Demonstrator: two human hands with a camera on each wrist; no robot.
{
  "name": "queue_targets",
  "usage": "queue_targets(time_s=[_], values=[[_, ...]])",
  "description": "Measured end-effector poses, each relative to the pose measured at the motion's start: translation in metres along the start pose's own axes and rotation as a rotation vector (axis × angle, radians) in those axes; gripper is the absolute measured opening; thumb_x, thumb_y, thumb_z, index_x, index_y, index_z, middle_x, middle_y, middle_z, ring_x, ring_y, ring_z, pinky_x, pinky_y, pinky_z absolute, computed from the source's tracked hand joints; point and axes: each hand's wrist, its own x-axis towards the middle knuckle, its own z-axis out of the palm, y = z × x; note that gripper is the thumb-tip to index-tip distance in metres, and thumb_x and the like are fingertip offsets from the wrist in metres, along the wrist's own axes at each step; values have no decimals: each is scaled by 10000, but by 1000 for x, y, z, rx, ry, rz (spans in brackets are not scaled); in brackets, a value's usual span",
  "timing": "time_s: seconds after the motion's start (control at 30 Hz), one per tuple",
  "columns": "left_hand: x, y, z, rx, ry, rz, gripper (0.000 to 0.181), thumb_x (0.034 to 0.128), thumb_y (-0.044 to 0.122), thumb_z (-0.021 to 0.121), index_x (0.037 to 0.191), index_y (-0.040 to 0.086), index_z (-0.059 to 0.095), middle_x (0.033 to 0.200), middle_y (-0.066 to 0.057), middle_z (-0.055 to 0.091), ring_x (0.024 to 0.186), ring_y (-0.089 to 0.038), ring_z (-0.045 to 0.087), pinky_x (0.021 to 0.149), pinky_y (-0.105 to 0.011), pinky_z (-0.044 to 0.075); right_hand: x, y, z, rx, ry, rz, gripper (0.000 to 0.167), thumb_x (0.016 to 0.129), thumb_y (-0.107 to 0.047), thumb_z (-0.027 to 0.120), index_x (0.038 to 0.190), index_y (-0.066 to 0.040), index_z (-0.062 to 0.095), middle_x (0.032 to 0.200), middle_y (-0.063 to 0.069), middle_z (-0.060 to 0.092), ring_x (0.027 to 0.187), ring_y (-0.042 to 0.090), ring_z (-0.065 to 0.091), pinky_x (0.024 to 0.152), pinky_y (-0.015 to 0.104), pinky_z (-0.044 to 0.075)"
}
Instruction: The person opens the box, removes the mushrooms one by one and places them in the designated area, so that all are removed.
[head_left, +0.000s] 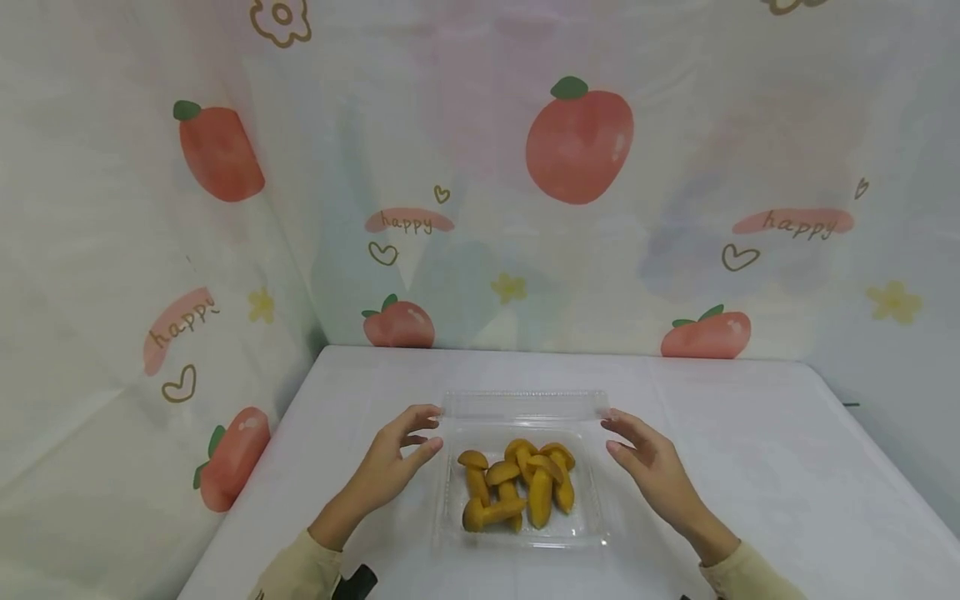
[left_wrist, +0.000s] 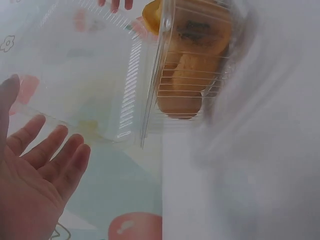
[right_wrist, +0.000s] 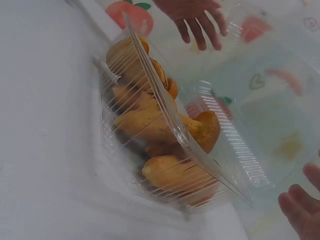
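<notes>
A clear plastic clamshell box [head_left: 596, 521] sits on the white table, its hinged lid [head_left: 525, 406] raised at the far side. Several yellow-brown mushrooms [head_left: 540, 500] lie loosely inside, some across others. My left hand [head_left: 384, 468] is at the lid's left side, fingers spread and relaxed; the left wrist view shows its bare palm [left_wrist: 35, 190]. Opposite it, at the lid's right side, my right hand [head_left: 658, 479] has its fingers loosely extended. Neither hand holds anything. Whether the fingertips touch the lid, I cannot tell. Only a few right fingers [right_wrist: 300, 202] show in the right wrist view.
White cloth covers the table [head_left: 735, 433] around the box. A pale curtain [head_left: 480, 125] printed with peaches and hearts hangs behind the table and along its left side. A small black object [head_left: 356, 582] shows by the left sleeve.
</notes>
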Motion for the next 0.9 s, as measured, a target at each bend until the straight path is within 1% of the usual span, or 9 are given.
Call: queue_targets(time_s=[0.07,0.13,0.23,0.27,0.37,0.47,0.63,0.8,0.9], values=[[4,-2,1,-9,12,-5,462,994,180,647,1416,41,522,1395,-186,606,1226,-358,634,976,-499,559,3,2,1,3,-9,8,441,1004,13,553,1431,92,471,1385,-169,573,1247,-118,525,953,56,466],[8,-4,2,-19,4,-18,519,1000,181,637,1477,61,472,1448,-197,568,1257,-369,617,990,-513,550,6,5,2,-12,-23,20,491,1007,1,554,1479,64,435,1465,7,557,1250,-141,504,958,52,454],[12,-8,4,-41,-36,-44,623,1010,176,621,1572,117,358,1535,-213,482,1328,-402,561,1019,-539,530,10,9,3,-63,-54,59,586,1013,-50,568,1554,0,349,1547,231,446,1262,-151,469,973,89,470],[14,-9,4,-52,-54,-50,656,1013,174,615,1595,133,315,1562,-220,446,1354,-418,535,1031,-555,519,11,10,4,-80,-68,76,621,1015,-70,573,1578,-30,313,1565,274,400,1293,-90,488,984,138,500],[19,-13,5,-89,-103,-71,743,1019,168,604,1635,177,190,1615,-237,351,1415,-463,453,1064,-610,474,14,13,5,-88,-113,125,720,1017,-110,584,1627,-118,201,1612,294,304,1395,224,501,1023,379,549],[26,-18,6,-138,-132,-83,780,1028,159,586,1646,190,112,1628,-263,303,1435,-492,410,1090,-653,426,18,16,8,-57,-143,160,796,1018,-121,583,1647,-184,99,1626,306,263,1408,526,401,1019,570,496],[36,-26,7,-213,-123,-150,723,1049,153,546,1641,143,132,1626,-230,334,1436,-471,416,1144,-613,389,27,21,11,-39,-145,221,834,1030,-175,576,1647,-246,19,1615,314,282,1408,535,418,1042,553,488],[43,-34,9,-269,-123,-211,629,1069,159,501,1611,34,207,1645,-194,313,1460,-437,392,1182,-488,389,34,22,12,-41,-131,256,805,1045,-213,556,1648,-211,22,1615,297,302,1398,497,457,1069,555,462],[48,-36,11,-283,-129,-227,624,1073,182,497,1613,47,215,1641,-206,315,1445,-426,403,1164,-460,424,37,23,11,-39,-127,263,782,1052,-215,541,1648,-192,35,1617,293,301,1395,490,465,1080,558,439]])
